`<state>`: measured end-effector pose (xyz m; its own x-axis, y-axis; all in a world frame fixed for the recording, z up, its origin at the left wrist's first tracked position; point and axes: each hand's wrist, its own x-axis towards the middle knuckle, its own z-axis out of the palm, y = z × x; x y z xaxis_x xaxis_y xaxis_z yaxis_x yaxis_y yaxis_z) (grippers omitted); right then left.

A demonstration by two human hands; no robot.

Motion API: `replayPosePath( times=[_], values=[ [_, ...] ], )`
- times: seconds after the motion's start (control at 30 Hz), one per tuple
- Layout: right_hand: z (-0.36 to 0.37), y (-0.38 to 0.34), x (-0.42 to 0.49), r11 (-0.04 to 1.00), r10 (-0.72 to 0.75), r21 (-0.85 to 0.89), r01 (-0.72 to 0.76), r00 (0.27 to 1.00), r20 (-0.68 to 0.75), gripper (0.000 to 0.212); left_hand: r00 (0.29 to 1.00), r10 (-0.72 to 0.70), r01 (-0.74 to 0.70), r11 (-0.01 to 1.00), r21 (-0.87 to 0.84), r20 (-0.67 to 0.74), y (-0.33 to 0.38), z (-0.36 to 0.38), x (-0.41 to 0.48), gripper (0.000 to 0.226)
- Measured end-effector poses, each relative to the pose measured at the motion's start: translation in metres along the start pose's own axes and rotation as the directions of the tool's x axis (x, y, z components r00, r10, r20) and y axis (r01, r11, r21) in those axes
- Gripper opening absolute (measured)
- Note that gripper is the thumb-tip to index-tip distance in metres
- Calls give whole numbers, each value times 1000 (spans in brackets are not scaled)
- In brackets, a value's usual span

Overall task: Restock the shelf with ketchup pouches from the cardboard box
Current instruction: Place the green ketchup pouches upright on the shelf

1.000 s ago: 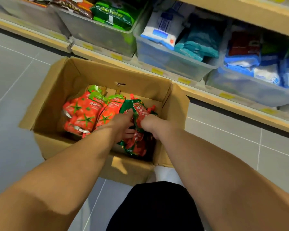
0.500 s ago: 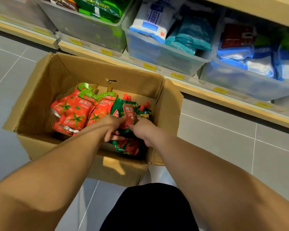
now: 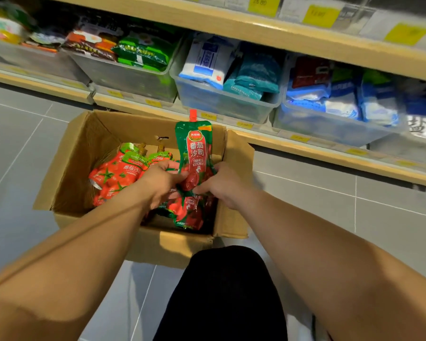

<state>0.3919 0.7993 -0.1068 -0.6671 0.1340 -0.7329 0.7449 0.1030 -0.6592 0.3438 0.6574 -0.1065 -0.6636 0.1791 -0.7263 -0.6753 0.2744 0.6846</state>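
An open cardboard box sits on the grey tiled floor below the shelf. Inside lie red ketchup pouches at the left and green ketchup pouches at the right. One green ketchup pouch with a red cap stands upright above the box. My left hand and my right hand both grip its lower end from either side.
The lowest shelf runs behind the box and carries clear plastic bins of blue, white and green packets. Yellow price tags line the shelf edge above. My dark-clothed knee is just in front of the box.
Both hands were down among the green pouches in the box; they have now lifted one green pouch upright above it. The view has tilted up toward the shelves.
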Motion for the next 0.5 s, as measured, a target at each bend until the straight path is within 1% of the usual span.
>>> replayPosePath(
  times=[0.1,0.2,0.23,0.33,0.37,0.43,0.5],
  values=[
    [-30,-13,-28,990,-127,-74,119,986,-104,59,995,95,-96,995,39,20,29,21,-19,16],
    [-65,-24,-55,974,-210,-136,183,950,-230,69,975,213,-220,963,155,63,57,52,-34,20],
    [-80,-26,-63,969,-234,-144,202,935,-266,69,964,251,-263,951,164,89,67,65,-40,24],
    [-123,-31,-87,958,-272,-192,214,888,-371,64,919,340,-367,922,121,197,93,107,-56,44],
    [-136,-31,-93,950,-297,-216,227,868,-398,62,904,365,-397,909,123,221,100,121,-59,43],
    [-162,-30,-105,930,-360,-232,284,825,-436,59,872,425,-459,882,104,243,112,148,-65,28],
    [-190,-26,-115,918,-396,-234,321,782,-481,54,838,483,-519,849,100,253,123,180,-71,23]
  ],
)
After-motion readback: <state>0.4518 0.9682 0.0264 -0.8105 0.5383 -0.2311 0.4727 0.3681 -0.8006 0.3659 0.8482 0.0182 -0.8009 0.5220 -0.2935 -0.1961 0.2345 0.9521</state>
